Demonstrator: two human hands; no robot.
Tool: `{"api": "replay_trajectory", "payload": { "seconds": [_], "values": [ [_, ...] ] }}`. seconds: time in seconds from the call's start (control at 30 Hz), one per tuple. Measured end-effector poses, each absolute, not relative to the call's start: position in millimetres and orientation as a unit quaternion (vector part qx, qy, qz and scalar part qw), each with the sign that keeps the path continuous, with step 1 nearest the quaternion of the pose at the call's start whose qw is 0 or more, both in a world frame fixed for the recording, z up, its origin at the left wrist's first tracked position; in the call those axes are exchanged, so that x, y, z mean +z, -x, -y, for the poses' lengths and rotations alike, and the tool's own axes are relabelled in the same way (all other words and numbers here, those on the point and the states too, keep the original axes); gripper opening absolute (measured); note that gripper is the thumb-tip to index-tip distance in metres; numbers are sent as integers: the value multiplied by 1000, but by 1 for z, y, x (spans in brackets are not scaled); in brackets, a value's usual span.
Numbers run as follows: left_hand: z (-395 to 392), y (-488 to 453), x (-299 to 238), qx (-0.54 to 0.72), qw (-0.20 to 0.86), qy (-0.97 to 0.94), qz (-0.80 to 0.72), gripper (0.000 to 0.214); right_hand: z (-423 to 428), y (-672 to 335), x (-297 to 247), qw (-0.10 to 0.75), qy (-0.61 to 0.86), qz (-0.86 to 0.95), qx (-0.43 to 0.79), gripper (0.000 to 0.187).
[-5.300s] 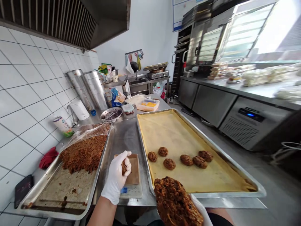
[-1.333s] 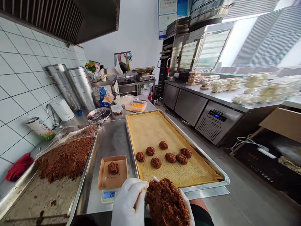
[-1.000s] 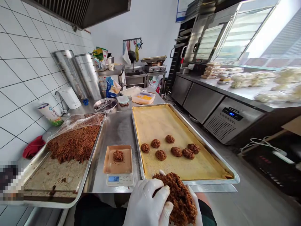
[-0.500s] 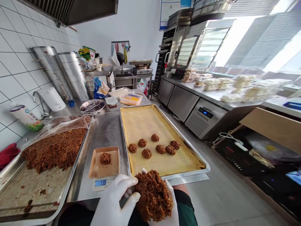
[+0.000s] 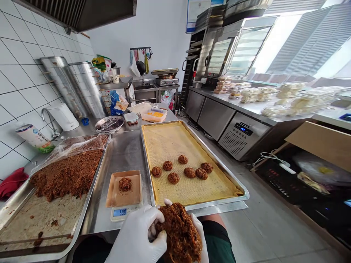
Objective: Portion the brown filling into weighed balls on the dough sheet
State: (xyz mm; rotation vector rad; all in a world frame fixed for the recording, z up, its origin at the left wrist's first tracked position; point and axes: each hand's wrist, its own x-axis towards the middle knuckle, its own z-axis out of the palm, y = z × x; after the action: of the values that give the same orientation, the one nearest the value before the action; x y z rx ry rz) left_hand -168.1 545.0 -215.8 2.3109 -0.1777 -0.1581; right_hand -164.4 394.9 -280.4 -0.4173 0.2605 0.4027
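- The right hand [image 5: 201,233] curls around a big brown lump [image 5: 179,232], low down by the near edge of the desk [image 5: 123,153].
- The left hand [image 5: 137,233] has bent fingers at the lump's left side. I cannot tell if they pinch a bit.
- A little brown clump [image 5: 125,184] sits in a paper box [image 5: 112,195] on the scale [image 5: 133,209].
- Seven brown balls [image 5: 173,178] lie on a yellow sheet [image 5: 164,135].
- Crumbly brown mix [image 5: 71,168] is in the left tray [image 5: 52,215].

White tiled wall [image 5: 16,91] beyond the left edge of the worktop [image 5: 123,151], grey floor [image 5: 263,219] past its right, bright window [image 5: 290,44]
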Motion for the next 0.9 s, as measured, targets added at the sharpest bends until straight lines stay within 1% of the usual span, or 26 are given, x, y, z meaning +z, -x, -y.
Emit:
{"api": "replay_trajectory", "payload": {
  "seconds": [0.13,0.27,0.37,0.47,0.67,0.73,0.83,0.9],
  "values": [
    [-539,168,-221,-54,392,-918,37,15,-394,165,-289,947,176,-143,227,54],
    [-542,169,-225,-22,434,-900,-21,15,-393,162,-292,950,120,-153,245,58],
    [-548,171,-226,-9,476,-879,21,17,-392,159,-292,952,99,-156,243,54],
    [-553,172,-227,3,486,-869,89,22,-391,159,-293,957,93,-144,236,49],
    [-543,176,-231,38,461,-884,68,20,-388,161,-299,954,117,-151,233,53],
    [-538,176,-232,43,449,-890,66,23,-386,160,-299,950,131,-175,225,50],
    [-534,174,-230,37,434,-899,55,25,-383,160,-294,946,162,-193,202,36],
    [-537,173,-228,49,430,-900,54,26,-381,160,-289,943,174,-191,209,31]
  ]
}}
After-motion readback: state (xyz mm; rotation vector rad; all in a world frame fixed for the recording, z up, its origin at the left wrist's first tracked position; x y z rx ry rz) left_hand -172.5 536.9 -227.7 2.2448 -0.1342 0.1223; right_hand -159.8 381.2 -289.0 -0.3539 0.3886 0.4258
